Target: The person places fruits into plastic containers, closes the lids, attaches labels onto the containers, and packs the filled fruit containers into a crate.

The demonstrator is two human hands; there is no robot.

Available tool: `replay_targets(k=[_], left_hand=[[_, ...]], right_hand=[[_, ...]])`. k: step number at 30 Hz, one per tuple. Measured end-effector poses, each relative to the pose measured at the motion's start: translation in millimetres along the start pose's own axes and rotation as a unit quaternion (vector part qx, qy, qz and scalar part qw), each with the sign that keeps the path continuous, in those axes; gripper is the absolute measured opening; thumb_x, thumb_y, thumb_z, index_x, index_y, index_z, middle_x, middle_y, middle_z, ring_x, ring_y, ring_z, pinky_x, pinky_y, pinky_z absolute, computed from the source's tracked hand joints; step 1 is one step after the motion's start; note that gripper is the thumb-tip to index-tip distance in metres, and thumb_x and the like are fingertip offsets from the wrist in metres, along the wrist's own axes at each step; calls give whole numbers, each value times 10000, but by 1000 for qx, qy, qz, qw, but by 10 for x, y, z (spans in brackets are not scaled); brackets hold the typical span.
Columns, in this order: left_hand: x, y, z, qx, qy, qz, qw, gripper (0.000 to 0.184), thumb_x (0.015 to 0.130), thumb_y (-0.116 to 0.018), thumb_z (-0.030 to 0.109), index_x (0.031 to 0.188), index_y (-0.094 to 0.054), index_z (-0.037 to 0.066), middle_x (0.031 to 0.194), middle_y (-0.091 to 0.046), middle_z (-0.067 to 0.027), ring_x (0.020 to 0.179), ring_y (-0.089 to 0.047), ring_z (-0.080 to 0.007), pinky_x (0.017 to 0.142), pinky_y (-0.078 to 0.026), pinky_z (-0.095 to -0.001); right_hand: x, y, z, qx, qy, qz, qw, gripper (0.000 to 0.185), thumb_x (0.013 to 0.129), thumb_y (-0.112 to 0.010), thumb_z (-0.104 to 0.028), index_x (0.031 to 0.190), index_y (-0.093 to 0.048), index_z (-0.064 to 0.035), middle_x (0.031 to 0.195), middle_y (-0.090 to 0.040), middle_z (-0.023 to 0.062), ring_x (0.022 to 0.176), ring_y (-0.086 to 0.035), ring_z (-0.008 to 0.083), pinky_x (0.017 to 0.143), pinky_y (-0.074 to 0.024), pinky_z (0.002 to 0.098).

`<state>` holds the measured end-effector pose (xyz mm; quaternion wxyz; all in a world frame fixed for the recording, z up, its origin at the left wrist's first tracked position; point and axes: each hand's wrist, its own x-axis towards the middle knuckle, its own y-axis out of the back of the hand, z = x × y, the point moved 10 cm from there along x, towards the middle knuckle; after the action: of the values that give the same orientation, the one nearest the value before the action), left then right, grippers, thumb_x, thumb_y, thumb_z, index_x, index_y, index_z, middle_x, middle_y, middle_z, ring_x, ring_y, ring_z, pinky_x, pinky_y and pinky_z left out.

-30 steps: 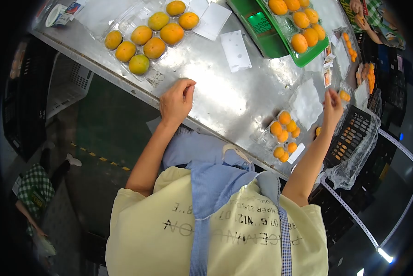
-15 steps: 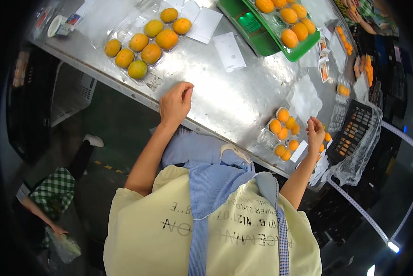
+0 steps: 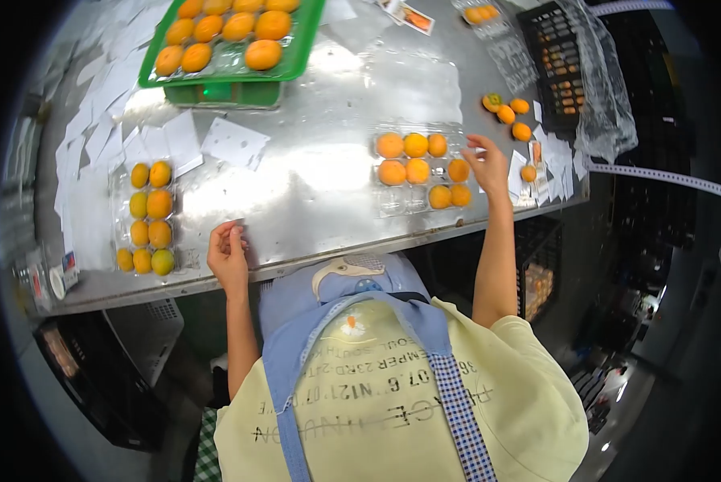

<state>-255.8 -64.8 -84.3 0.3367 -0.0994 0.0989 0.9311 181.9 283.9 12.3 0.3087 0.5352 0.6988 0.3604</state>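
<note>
At the table's front edge, my left hand has its fingers curled together; whether anything small is between them I cannot make out. My right hand is just right of a clear plastic tray of orange fruits, its thumb and fingers apart and nothing in them. Several compartments at the tray's lower left hold no fruit. Farther right lie several loose orange fruits. A second clear tray, with orange and greenish fruits, is left of my left hand.
A green scale carries a green tray of orange fruits at the back left. White paper slips lie below it. A black crate with plastic film stands at the back right, and a white cup at the left corner.
The view has swung to the right, so the table's front edge looks nearly level. My right hand has come to the right side of the partly filled tray. My left hand stays near the edge.
</note>
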Motion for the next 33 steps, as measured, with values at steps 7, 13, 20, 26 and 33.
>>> replay_targets(k=[7,13,20,26,33], left_hand=[[-52,-698,374,37,-9,-84,996,127,911,-575,85,1011,-616,17,865,-656,-45,716,-577,-68,619,-460,-192],[-238,-1413,657,68,0,-213,975,212,898,-597,106,1102,-583,52,980,-632,-42,761,-575,-71,638,-464,-200],[-682,-2659,1351,-135,69,-407,901,348,910,-576,162,1226,-500,36,1143,-584,-94,918,-612,-131,753,-523,-275],[-758,-2772,1093,-275,271,-370,845,382,966,-501,305,1213,-490,15,1112,-606,-127,885,-645,-172,749,-557,-289],[-922,-2772,1005,-312,414,-296,802,455,975,-445,407,1150,-503,-9,975,-618,-141,728,-654,-161,632,-565,-220]], right_hand=[[44,-450,-520,-127,170,-95,973,559,653,-766,-52,1173,-579,-133,1186,-581,54,1096,-532,261,890,-469,345],[32,-167,-365,141,96,-66,983,525,664,-749,-82,1155,-562,-85,1160,-546,84,1069,-536,253,825,-493,320],[-517,-60,-1496,241,223,-145,933,584,664,-749,-85,1209,-538,-85,1115,-526,96,1003,-544,229,734,-492,302],[-620,-254,-1555,348,211,-159,899,432,758,-738,-133,1150,-594,-24,1145,-538,68,998,-544,170,750,-479,266],[-515,-679,-1253,504,16,-228,833,264,970,-492,-178,1040,-665,8,931,-586,47,746,-550,97,635,-467,235]])
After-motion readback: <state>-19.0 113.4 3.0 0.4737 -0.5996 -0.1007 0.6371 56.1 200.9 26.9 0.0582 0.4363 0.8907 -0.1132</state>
